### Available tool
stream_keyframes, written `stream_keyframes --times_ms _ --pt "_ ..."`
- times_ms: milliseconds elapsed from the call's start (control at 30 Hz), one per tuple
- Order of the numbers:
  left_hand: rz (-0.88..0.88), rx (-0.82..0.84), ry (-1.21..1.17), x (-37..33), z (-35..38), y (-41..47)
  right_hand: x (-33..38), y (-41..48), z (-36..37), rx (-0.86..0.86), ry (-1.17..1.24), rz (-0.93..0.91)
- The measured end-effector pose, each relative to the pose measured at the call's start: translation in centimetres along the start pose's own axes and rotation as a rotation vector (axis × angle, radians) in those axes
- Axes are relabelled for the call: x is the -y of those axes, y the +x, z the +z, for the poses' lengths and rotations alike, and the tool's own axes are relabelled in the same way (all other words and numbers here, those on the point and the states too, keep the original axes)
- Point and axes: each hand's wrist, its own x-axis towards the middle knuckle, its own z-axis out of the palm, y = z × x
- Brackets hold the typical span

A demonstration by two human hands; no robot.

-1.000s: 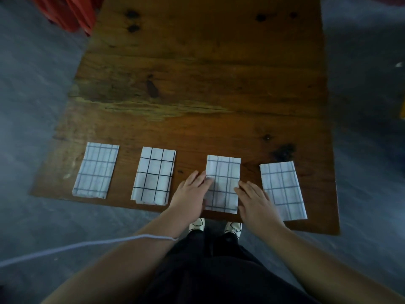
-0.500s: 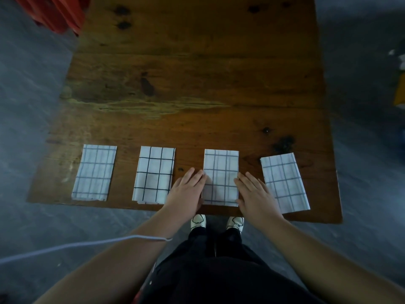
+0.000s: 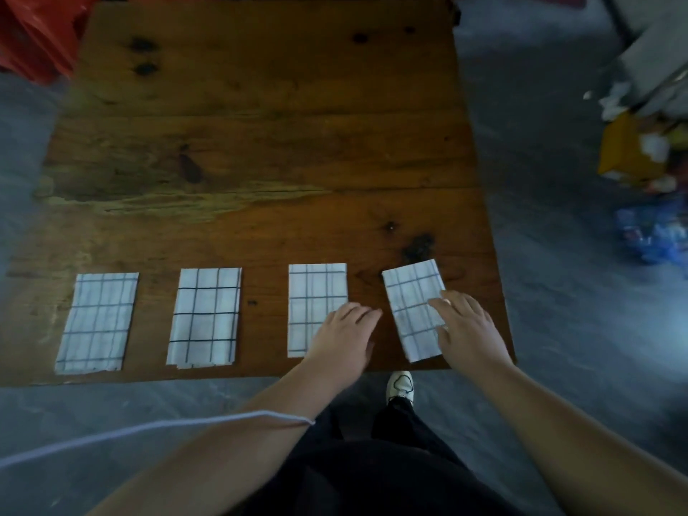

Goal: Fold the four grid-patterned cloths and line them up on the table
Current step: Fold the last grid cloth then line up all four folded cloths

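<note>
Four folded white cloths with dark grid lines lie in a row along the near edge of the wooden table [image 3: 260, 143]. From the left: the first cloth [image 3: 97, 322], the second cloth [image 3: 205, 316], the third cloth [image 3: 312, 299] and the fourth cloth [image 3: 415, 303], which is turned slightly askew. My left hand [image 3: 344, 335] lies flat with straight fingers over the third cloth's lower right corner and the gap beside it. My right hand [image 3: 469, 329] rests with straight fingers on the fourth cloth's right side.
A red object [image 3: 33, 35] stands off the table's far left corner. Yellow, white and blue clutter [image 3: 644, 173] lies on the grey floor to the right. A white cord [image 3: 149, 428] crosses my left forearm. One shoe [image 3: 400, 385] shows below the table's edge.
Both hands have left the sides of the third cloth and moved right: my left hand now covers its right corner, and my right hand is on the fourth cloth.
</note>
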Motion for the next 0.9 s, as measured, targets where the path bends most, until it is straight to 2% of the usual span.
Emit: stream_keyframes --times_ms 133,300,500,900 --pt "-0.082 0.057 0.056 -4.1 2.5 2.2 -4.2 -0.3 0.0 0.105 -0.012 -0.047" --pt "-0.222 0.025 0.1 -6.6 4.1 3.1 -6.4 -0.6 0.4 0.154 -0.03 -0.161" --pt "-0.215 0.071 0.135 -5.5 4.0 3.6 -6.8 -1.2 0.6 0.141 -0.106 -0.253" --pt "-0.179 0.074 0.128 -3.8 4.8 3.0 -6.2 -0.7 0.9 0.105 -0.078 -0.191"
